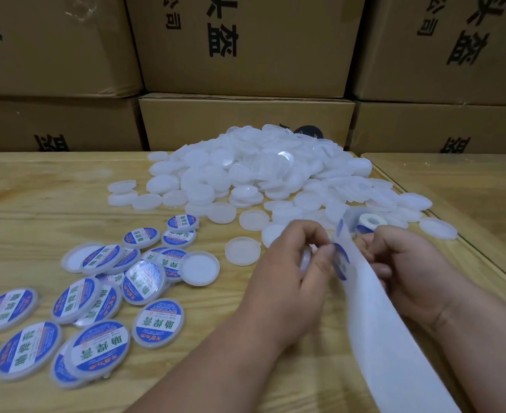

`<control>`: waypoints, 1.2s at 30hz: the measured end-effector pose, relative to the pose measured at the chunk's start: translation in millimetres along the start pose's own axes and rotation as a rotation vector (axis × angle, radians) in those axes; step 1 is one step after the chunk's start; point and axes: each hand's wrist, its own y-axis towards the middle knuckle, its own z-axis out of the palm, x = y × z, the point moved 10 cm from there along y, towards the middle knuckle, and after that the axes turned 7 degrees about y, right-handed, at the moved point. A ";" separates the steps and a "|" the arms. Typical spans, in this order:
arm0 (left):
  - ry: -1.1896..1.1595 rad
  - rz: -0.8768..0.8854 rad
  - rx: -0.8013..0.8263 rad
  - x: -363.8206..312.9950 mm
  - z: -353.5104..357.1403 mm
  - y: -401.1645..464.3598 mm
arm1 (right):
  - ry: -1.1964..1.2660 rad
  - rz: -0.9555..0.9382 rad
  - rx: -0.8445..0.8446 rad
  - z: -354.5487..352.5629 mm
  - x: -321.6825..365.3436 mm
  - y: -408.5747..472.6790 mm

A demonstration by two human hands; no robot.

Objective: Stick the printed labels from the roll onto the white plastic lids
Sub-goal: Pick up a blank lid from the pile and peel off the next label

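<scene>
Two hands meet near the right of the wooden table (67,186), and the relation that matters is label to lid: the blue-and-white printed label (340,259) hangs at the thumb tip of the left hand (287,269), just right of the blank white lid (305,259) that this same hand seems to cup in curled fingers. Label stands edge-on to the camera, long axis running near-to-far and tilted, so its face and how much is peeled can't be read. Left hand is the nearer one to the label; thumb and forefinger look pinched on its edge, though the contact itself is blurred. Right hand (406,272) sits just right of the white backing strip (374,317), fingers curled round it, pinching the strip taut; strip runs from the label roll (366,223) at the far right down toward the near right edge, where it's cut off. My read: next move carries the label left onto the cupped lid, a short sideways press. Held lid is mostly hidden by the fingers, only a pale rim shows. Pile of blank lids (260,168) lies far centre, finished labelled lids (96,308) scattered near left, well apart from the hands. Cardboard boxes (245,46) behind, print partly cropped.
</scene>
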 end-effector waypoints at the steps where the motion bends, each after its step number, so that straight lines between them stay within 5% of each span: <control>1: -0.043 -0.022 -0.045 3.5 -4.7 1.0 | 0.001 0.001 0.011 1.3 0.7 -0.4; 5: -0.155 -0.086 -0.106 12.0 -12.2 3.6 | -0.028 0.000 0.010 -0.3 1.9 0.6; 14: -0.127 -0.149 0.075 12.2 9.9 -2.1 | -0.191 -0.083 -0.054 -0.5 2.8 0.7; 24: -0.346 -0.311 -0.268 38.3 -26.3 1.6 | -0.186 -0.125 -0.131 -6.5 9.2 -7.0; 28: -0.364 -0.355 -0.283 43.4 -28.0 0.5 | -0.043 -0.392 -0.102 -1.1 32.0 -12.3; 32: -0.358 -0.373 -0.269 43.1 -25.1 0.8 | -0.059 -0.725 -0.277 -13.5 64.1 -32.2; 36: -0.324 -0.349 -0.232 38.0 -21.9 2.0 | -0.161 -0.702 -0.252 -1.2 60.6 -27.7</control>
